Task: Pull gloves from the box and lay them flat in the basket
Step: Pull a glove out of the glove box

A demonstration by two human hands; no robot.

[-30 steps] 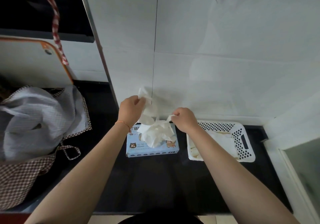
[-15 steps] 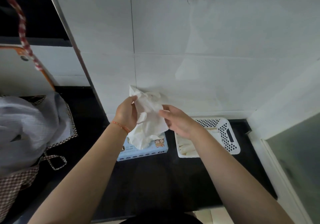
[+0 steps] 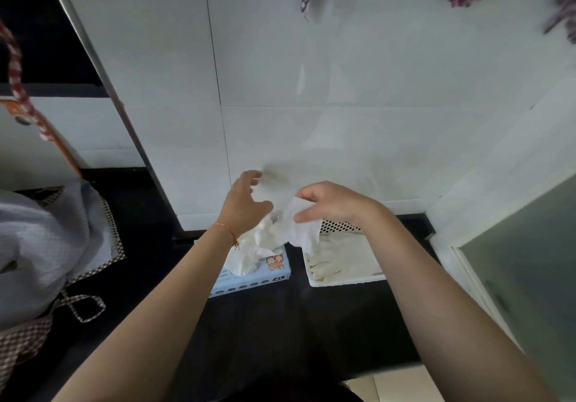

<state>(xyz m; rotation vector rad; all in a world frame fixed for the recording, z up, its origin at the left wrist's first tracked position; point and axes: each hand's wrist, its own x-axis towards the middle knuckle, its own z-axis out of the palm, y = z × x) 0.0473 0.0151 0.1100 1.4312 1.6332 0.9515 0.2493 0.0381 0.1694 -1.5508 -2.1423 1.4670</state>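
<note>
One glove (image 3: 300,225) now hangs pinched in the right hand (image 3: 330,204) alone, above the gap between box (image 3: 249,277) and basket (image 3: 343,280); the left hand (image 3: 246,205) has let go, fingers spread, so laying it flat comes next.

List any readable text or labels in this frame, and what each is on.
Nothing reads cleanly.
Glove box: printed lines beside the cartoon picture and a small dark mark at its front right corner, all too blurred to read.
Basket, gloves, cloths: no text visible.
</note>
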